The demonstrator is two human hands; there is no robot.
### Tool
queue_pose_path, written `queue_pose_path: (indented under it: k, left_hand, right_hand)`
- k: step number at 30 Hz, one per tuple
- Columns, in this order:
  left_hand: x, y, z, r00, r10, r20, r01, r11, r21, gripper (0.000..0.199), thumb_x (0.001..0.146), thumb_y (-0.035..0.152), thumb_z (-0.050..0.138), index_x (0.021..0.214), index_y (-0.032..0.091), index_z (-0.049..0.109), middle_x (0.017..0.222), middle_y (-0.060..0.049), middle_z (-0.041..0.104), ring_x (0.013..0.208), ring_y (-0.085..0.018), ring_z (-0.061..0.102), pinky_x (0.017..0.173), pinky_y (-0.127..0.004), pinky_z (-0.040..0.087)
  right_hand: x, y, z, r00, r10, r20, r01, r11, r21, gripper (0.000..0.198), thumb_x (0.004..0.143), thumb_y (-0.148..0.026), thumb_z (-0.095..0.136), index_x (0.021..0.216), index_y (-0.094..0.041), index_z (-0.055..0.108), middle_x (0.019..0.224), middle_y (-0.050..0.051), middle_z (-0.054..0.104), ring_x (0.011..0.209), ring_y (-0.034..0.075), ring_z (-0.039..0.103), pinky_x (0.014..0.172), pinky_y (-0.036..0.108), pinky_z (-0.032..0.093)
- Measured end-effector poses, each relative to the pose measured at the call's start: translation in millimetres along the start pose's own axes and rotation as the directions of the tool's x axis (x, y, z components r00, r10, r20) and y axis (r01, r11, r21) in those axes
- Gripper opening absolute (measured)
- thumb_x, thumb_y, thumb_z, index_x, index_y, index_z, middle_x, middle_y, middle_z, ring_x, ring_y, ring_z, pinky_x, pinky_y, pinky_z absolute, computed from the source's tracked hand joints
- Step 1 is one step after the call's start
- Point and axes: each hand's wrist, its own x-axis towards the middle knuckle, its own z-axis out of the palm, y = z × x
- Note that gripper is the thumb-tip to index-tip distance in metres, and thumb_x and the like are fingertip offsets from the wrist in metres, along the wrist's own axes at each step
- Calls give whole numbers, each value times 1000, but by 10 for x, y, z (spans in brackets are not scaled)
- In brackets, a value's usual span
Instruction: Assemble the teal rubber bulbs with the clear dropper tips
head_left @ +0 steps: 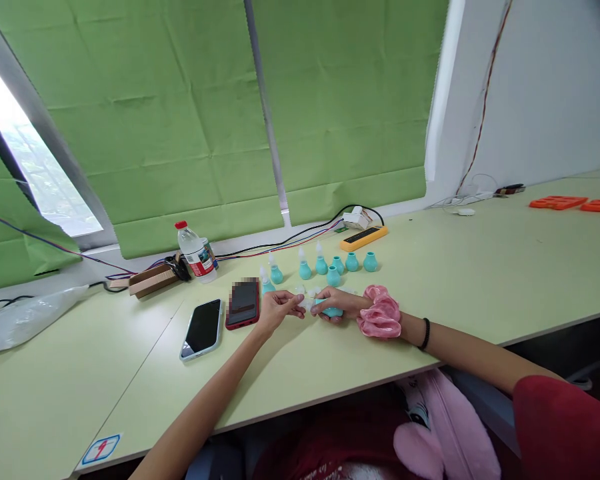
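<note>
Far left on the pale table [505, 260], a see-through plastic bag [30, 320], all crinkly. Next, near the front edge, a little sticker [101, 450] with a blue border and a red mark. Farther back, an open brown box [155, 283], with a bunched black cord [179, 268] at its right end. Then a clear bottle [197, 257] with a red cap, standing up. Nearer the front, a phone in a pale case [203, 329], flat on its back. Just beside, a phone in a red case [243, 307], flat too.

Next, four blue-green pots with tips [305, 271], round and small, each with a clear point on top. In front of these, the left hand [280, 305], with thumb and finger pinched together on a small clear tip [307, 304]. Right after, the right hand [344, 304], with fingers wrapped snugly around a blue-green ball [333, 311], just above the table. Tip and ball very close, right between the hands; cannot tell if touching. Behind the right hand, four more blue-green pots without tips [351, 262], upright. Behind those, a yellow-orange power strip [364, 238]. On the right wrist, a puffy pink hair tie [380, 312], then a thin black band [424, 333]. Far right, at the back, bright orange trays [559, 202].
</note>
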Motion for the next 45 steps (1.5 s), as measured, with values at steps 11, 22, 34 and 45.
queue_pose_path:
  k: [11,22,34,45]
  left_hand:
    - [8,-53,75,997,75,-6,-74,990,119,42,67,47,54,75,7,63,66,-9,63,55,-14,57,56,-26,50]
    - [32,-155,-5,885,454,101,-351,510,785,24,77,28,43,79,15,64,84,-8,60,80,-18,52,69,-29,44]
    - [79,-248,2,897,313,311,-404,297,865,23,77,16,44,92,18,61,97,-6,61,94,-22,42,78,-35,39]
    - [74,-215,7,920,302,250,-342,306,889,20,75,15,47,82,17,65,75,-8,59,83,-20,49,69,-30,40]
  right_hand:
    - [-55,-128,-211,961,-278,-5,266,926,-267,34,63,-43,59,74,-10,61,59,2,58,52,9,51,52,19,40]
    - [-8,-65,-515,649,-484,-587,231,860,-455,21,66,-34,54,70,-13,53,68,3,57,65,13,53,61,23,41]
    - [-42,-45,-680,416,-412,-811,-439,690,-575,25,71,-38,43,68,-17,56,61,3,57,58,15,49,51,23,27]
    - [12,61,-753,430,-387,-816,-401,728,-557,19,71,-25,45,85,-20,55,80,3,61,74,18,53,60,25,35]
